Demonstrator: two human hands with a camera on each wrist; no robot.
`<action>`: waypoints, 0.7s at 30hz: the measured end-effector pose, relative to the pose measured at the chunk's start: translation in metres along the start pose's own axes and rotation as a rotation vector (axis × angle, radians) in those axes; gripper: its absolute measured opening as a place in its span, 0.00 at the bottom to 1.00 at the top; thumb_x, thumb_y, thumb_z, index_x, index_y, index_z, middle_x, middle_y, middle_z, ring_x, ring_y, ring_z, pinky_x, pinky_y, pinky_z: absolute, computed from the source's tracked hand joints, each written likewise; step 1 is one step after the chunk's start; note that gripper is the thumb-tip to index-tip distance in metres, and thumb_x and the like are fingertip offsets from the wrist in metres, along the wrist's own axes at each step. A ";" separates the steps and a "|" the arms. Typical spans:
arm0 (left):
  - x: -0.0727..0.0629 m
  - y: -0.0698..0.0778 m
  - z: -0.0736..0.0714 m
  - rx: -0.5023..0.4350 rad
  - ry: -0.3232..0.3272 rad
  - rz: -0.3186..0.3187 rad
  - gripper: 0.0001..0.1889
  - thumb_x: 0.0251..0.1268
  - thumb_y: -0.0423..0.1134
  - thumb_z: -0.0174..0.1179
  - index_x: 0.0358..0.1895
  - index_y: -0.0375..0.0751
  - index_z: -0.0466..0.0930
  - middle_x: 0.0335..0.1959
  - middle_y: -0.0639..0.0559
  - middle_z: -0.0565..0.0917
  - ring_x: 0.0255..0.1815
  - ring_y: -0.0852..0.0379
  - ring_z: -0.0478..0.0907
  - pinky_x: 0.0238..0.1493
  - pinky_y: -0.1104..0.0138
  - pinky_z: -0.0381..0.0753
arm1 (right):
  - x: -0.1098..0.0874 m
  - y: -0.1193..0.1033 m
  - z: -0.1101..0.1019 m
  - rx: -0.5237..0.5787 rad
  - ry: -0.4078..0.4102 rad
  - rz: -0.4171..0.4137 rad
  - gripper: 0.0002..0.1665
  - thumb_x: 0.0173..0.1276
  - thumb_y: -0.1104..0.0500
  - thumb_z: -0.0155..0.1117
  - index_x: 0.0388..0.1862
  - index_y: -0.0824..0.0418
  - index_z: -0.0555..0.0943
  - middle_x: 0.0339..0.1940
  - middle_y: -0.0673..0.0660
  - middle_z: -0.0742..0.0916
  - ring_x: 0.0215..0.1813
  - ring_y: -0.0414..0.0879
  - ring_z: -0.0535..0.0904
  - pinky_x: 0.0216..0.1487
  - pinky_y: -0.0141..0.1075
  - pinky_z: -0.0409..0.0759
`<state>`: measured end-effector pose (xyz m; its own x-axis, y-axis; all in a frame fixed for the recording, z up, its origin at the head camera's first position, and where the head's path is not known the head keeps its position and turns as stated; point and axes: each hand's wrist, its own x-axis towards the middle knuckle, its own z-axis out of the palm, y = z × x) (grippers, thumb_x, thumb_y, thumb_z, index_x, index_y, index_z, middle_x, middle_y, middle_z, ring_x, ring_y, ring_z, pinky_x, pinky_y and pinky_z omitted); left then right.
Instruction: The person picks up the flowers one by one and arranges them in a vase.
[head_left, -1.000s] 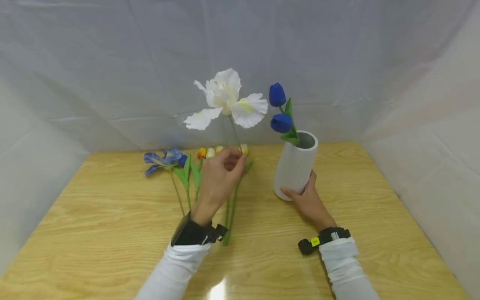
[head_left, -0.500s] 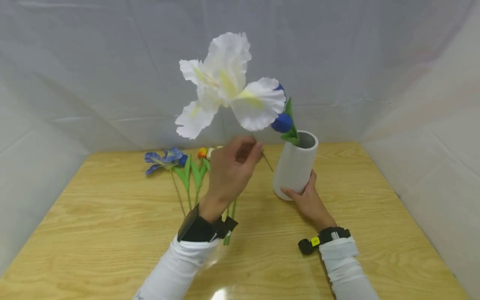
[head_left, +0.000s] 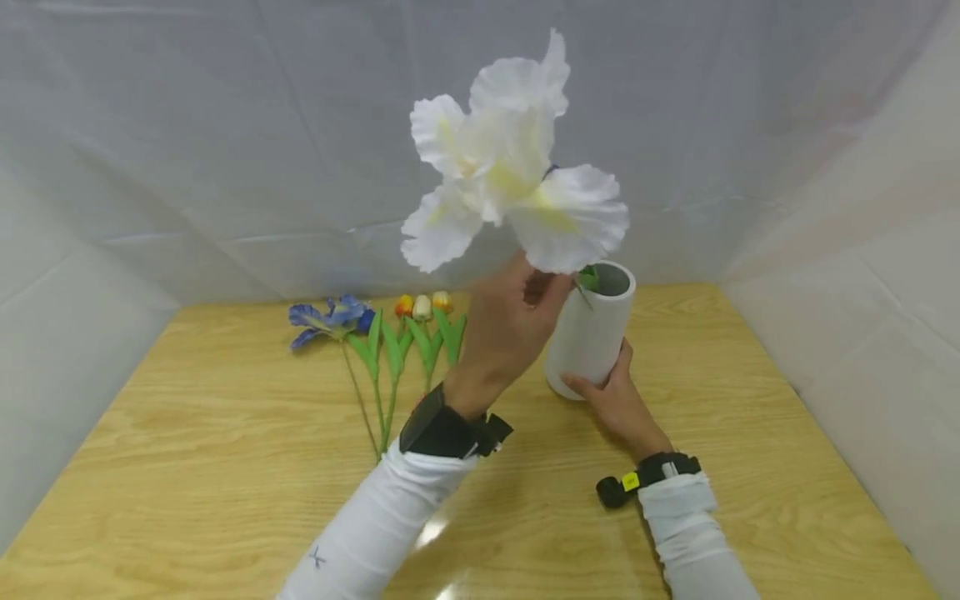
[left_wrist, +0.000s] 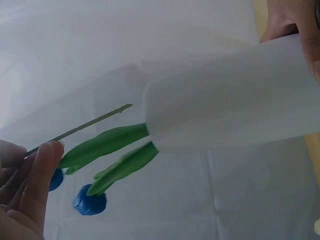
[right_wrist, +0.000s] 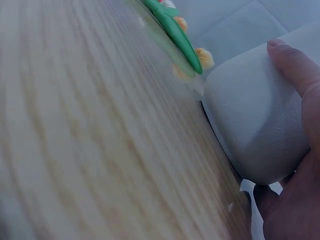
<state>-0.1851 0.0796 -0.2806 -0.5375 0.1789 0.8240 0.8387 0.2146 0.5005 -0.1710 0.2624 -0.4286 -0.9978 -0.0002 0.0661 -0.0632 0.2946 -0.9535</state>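
Note:
My left hand (head_left: 506,333) pinches the thin stem (left_wrist: 95,121) of a large white artificial iris (head_left: 510,171), holding it up by the vase mouth. In the left wrist view the stem's lower tip points at the rim but stays just apart from it. Two blue tulips (left_wrist: 91,201) with green leaves stick out of the white vase (head_left: 585,342). From the head they are almost wholly hidden behind the iris. Low on its side the vase is gripped by my right hand (head_left: 618,408), thumb in front and fingers behind.
On the wooden table (head_left: 225,467), left of the vase, lie a blue-purple iris (head_left: 330,317) and several tulips, one with an orange head (head_left: 404,306) and one with a white head (head_left: 422,307). A pale sheet (head_left: 300,150) hangs behind the table and along its sides.
My left hand has carried the white iris up and to the right, from above the lying tulips to the vase mouth, where it now covers the blue tulips. The right hand and vase stayed put.

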 end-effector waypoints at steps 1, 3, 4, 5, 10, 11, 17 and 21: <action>0.001 -0.002 0.003 0.020 0.005 0.008 0.05 0.64 0.32 0.58 0.38 0.32 0.78 0.30 0.44 0.86 0.29 0.57 0.84 0.31 0.76 0.79 | 0.000 0.000 0.000 0.003 0.001 0.003 0.59 0.64 0.56 0.67 0.73 0.59 0.31 0.67 0.68 0.58 0.68 0.60 0.57 0.68 0.54 0.52; 0.004 -0.004 0.007 0.052 0.018 0.031 0.04 0.63 0.32 0.58 0.37 0.32 0.78 0.29 0.45 0.86 0.28 0.57 0.84 0.31 0.75 0.79 | 0.000 0.001 0.000 0.009 -0.001 0.008 0.59 0.64 0.56 0.67 0.73 0.58 0.32 0.67 0.67 0.58 0.68 0.60 0.57 0.68 0.54 0.52; 0.005 -0.006 0.008 0.071 0.026 0.037 0.04 0.63 0.32 0.59 0.36 0.33 0.77 0.28 0.45 0.86 0.28 0.57 0.84 0.30 0.74 0.79 | 0.000 0.001 0.001 0.012 -0.004 0.007 0.59 0.64 0.56 0.67 0.73 0.58 0.32 0.67 0.67 0.58 0.68 0.60 0.57 0.68 0.54 0.52; 0.006 -0.008 0.010 0.088 0.034 0.044 0.04 0.63 0.32 0.59 0.35 0.33 0.77 0.27 0.45 0.86 0.27 0.57 0.84 0.30 0.74 0.79 | 0.000 0.001 0.001 0.014 -0.004 0.003 0.59 0.64 0.56 0.67 0.73 0.58 0.32 0.67 0.67 0.58 0.68 0.59 0.57 0.68 0.53 0.52; 0.011 -0.017 0.015 0.133 0.050 0.038 0.04 0.63 0.32 0.58 0.33 0.34 0.77 0.24 0.46 0.84 0.25 0.56 0.82 0.27 0.69 0.79 | 0.001 0.002 0.001 0.005 -0.001 -0.034 0.59 0.63 0.58 0.67 0.73 0.60 0.32 0.67 0.68 0.58 0.67 0.60 0.57 0.67 0.54 0.53; 0.011 -0.019 0.016 0.142 0.050 0.036 0.04 0.63 0.32 0.57 0.32 0.33 0.77 0.24 0.46 0.84 0.25 0.56 0.81 0.26 0.68 0.78 | 0.001 0.002 0.001 0.003 0.001 -0.039 0.59 0.63 0.59 0.67 0.73 0.60 0.32 0.67 0.68 0.58 0.67 0.60 0.57 0.67 0.54 0.53; 0.012 -0.027 0.021 0.179 0.016 -0.026 0.06 0.61 0.32 0.58 0.26 0.35 0.77 0.20 0.48 0.80 0.21 0.57 0.77 0.23 0.67 0.74 | 0.001 0.003 -0.001 -0.004 0.002 -0.042 0.60 0.63 0.59 0.67 0.73 0.59 0.31 0.67 0.68 0.57 0.67 0.61 0.57 0.67 0.55 0.53; 0.010 -0.029 0.025 0.186 -0.020 -0.079 0.07 0.60 0.31 0.57 0.24 0.37 0.76 0.18 0.51 0.76 0.19 0.59 0.72 0.21 0.68 0.70 | 0.001 0.003 -0.001 -0.015 -0.002 -0.045 0.59 0.64 0.59 0.66 0.73 0.60 0.30 0.68 0.69 0.56 0.68 0.62 0.56 0.67 0.57 0.53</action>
<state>-0.2168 0.0997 -0.2930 -0.6041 0.1733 0.7779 0.7644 0.4019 0.5041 -0.1725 0.2641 -0.4307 -0.9940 -0.0154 0.1080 -0.1075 0.3085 -0.9451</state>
